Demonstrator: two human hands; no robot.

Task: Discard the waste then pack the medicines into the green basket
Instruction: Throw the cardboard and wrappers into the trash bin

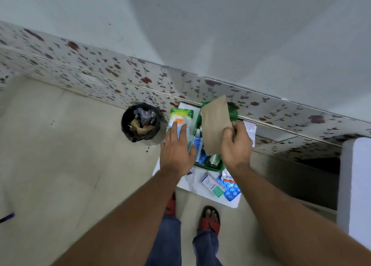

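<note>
While the right hand [235,143] holds up a sheet of brown paper [215,125] above the green basket [208,167], its grip is closed on the paper's lower right edge, thumb and curled fingers pinching it. The paper hides much of the basket's inside. Below it, a blue-and-white carton [197,145] and a clear bottle [214,159] show in the basket. The basket stands on a small white surface [188,183], against the flower-patterned wall tiles.

The left hand [176,151] is stretched out flat just left of the basket, its grip wide and holding nothing. Its fingertips reach over a white-and-green pack [181,115] at the surface's left side; whether they touch it cannot be told.

On the near part of the surface, outside the basket, lie a white-and-green box [213,185], a blue blister strip [230,189] and an orange-and-white sachet [226,175], close together.

A round bin [124,123] with a black liner stands on the floor just left of the surface, with brown paper scraps and crumpled plastic inside it.
</note>
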